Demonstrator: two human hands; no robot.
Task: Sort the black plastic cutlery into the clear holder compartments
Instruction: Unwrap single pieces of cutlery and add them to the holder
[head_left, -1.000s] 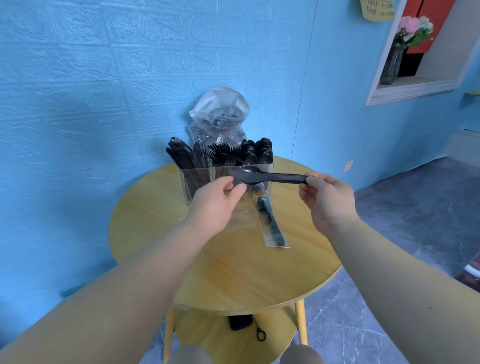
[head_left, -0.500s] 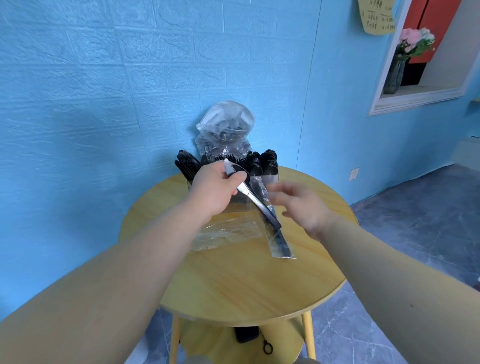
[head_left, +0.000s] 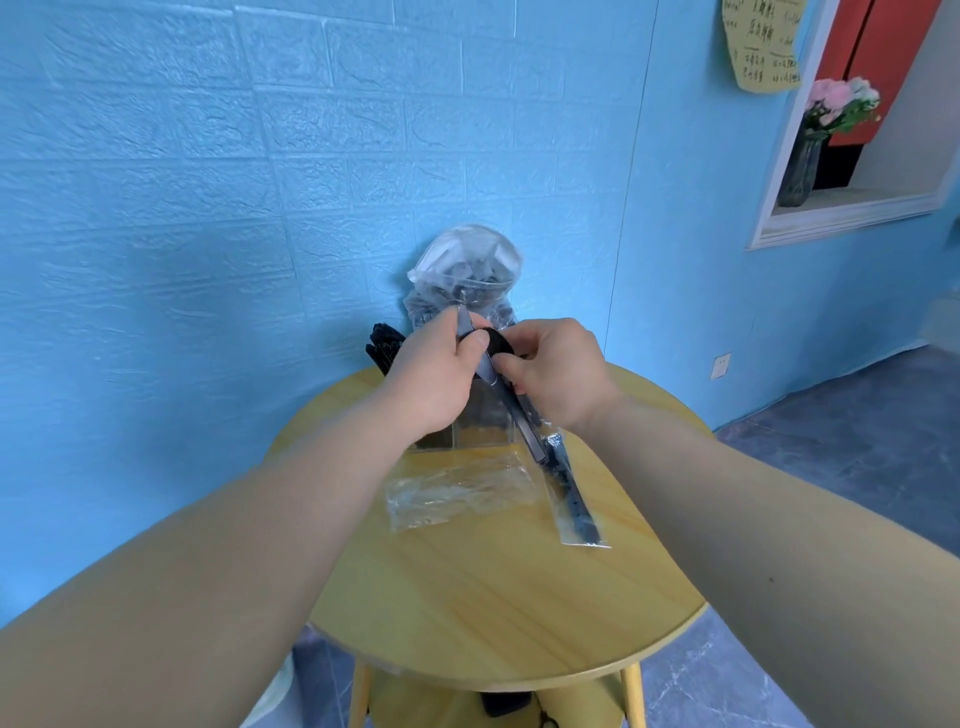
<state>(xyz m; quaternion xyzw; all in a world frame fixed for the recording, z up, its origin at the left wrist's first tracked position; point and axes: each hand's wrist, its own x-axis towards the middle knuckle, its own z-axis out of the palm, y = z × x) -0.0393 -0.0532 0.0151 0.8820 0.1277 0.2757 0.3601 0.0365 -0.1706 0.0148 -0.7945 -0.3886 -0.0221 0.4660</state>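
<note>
A black plastic spoon (head_left: 511, 410) in a clear wrapper is held between both hands above the clear holder (head_left: 478, 428). My left hand (head_left: 436, 374) grips its bowl end, thumb on top. Just to the right, my right hand (head_left: 556, 371) pinches the spoon below the bowl. The handle slants down to the right. Both hands hide most of the holder; black cutlery handles (head_left: 382, 345) show at its left. A wrapped black knife (head_left: 574, 499) lies on the round yellow table (head_left: 493, 597).
An empty clear wrapper (head_left: 457, 493) lies flat in front of the holder. A clear bag of more black cutlery (head_left: 467, 270) leans on the blue wall behind. The table's near half is bare wood. A vase of flowers (head_left: 810, 150) stands in a niche at upper right.
The spoon swung from level to slanting handle-down. My right hand let go of the handle end, then came back to pinch the spoon near the bowl. The camera moved closer.
</note>
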